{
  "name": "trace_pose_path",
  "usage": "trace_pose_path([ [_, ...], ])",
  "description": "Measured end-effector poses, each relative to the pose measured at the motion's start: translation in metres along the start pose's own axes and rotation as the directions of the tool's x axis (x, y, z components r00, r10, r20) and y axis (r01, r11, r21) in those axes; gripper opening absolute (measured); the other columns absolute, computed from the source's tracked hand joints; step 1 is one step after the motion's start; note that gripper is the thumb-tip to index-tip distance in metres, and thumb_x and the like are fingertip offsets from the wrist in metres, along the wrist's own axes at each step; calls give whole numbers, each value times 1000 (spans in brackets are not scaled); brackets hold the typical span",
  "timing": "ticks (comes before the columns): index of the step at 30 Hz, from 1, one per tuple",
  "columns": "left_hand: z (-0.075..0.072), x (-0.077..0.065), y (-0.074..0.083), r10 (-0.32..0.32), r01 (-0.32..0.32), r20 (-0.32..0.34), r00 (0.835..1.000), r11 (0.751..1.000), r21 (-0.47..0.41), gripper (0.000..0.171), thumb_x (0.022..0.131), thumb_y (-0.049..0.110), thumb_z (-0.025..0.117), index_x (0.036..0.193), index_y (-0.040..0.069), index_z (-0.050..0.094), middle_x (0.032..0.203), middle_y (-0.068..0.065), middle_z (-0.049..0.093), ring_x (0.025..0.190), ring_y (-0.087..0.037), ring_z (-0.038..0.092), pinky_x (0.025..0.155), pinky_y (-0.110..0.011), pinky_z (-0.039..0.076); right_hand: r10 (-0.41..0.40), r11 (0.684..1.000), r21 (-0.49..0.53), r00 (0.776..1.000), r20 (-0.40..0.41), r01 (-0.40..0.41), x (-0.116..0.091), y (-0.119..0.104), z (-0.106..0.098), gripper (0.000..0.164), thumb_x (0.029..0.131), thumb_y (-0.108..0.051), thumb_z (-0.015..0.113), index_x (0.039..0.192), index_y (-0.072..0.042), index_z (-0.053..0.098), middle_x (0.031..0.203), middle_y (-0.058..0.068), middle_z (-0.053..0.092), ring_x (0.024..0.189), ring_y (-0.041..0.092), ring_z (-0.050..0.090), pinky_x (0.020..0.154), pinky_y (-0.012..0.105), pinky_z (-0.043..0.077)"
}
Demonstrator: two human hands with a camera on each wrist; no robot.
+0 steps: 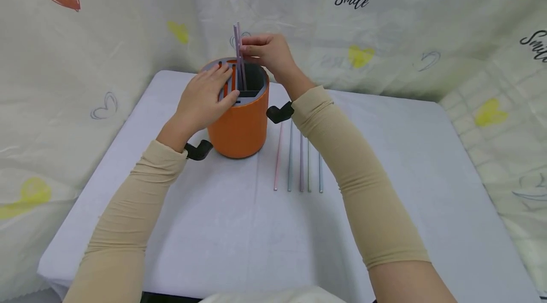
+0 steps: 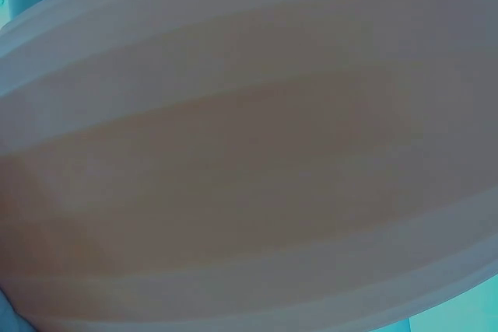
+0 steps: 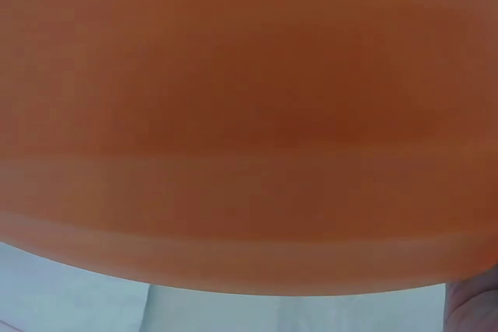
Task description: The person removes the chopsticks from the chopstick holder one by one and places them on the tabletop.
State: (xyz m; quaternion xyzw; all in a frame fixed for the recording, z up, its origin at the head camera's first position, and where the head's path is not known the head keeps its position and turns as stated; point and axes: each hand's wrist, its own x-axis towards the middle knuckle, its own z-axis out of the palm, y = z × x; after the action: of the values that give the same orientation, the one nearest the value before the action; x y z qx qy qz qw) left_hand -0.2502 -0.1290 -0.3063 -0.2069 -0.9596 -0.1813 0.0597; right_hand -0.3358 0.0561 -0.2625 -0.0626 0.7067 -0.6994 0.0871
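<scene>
An orange round holder (image 1: 239, 132) with a grey, divided top stands upright near the back of the table. My left hand (image 1: 202, 96) rests over the left part of its top, fingers stretched out and thumb at the front rim. Thin purple sticks (image 1: 238, 42) rise from an open compartment on the right side. With thumb and fingertips, my right hand (image 1: 271, 53) pinches a purple stick there. The holder's wall fills most of the left wrist view and the right wrist view, where the orange wall (image 3: 249, 114) hides the sticks.
Several thin coloured sticks (image 1: 301, 165), pink, blue, purple and green, lie side by side right of the holder, partly under the right forearm. A white cloth covers the table (image 1: 213, 236). Behind it hangs a curtain (image 1: 299, 18) printed with hearts and "Smile".
</scene>
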Motion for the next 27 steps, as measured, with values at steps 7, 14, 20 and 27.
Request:
trace_pose_path([
  [7,-1,2,2,10,-10,4,1000,1000,8,65,103,45,37,156,6,32,164,-11,28,154,-32,20,129,-47,13,-246,968,47,969,-33,247,-14,-19,-13,24,92,-5,67,113,5,70,101,11,72,97,21,72,93,31,59],
  [14,-3,1,0,2,-2,-8,1000,1000,12,64,103,43,39,155,6,33,163,-12,30,154,-32,22,128,-48,15,-374,919,111,926,-62,378,-31,-56,-31,18,91,-2,67,107,5,72,96,11,73,98,24,71,96,31,58],
  [20,-1,0,0,7,-7,8,1000,1000,13,65,103,43,39,155,6,33,163,-13,29,154,-33,21,128,-47,14,-407,864,259,902,-145,432,-47,-80,-48,14,91,3,65,101,5,73,91,13,73,92,27,71,97,36,57],
  [27,1,1,-1,0,0,5,1000,1000,10,65,103,44,39,155,6,33,164,-12,29,154,-32,21,128,-47,15,-368,786,430,896,-249,443,-78,-94,-78,12,91,6,63,100,9,70,91,19,70,86,30,69,98,39,56],
])
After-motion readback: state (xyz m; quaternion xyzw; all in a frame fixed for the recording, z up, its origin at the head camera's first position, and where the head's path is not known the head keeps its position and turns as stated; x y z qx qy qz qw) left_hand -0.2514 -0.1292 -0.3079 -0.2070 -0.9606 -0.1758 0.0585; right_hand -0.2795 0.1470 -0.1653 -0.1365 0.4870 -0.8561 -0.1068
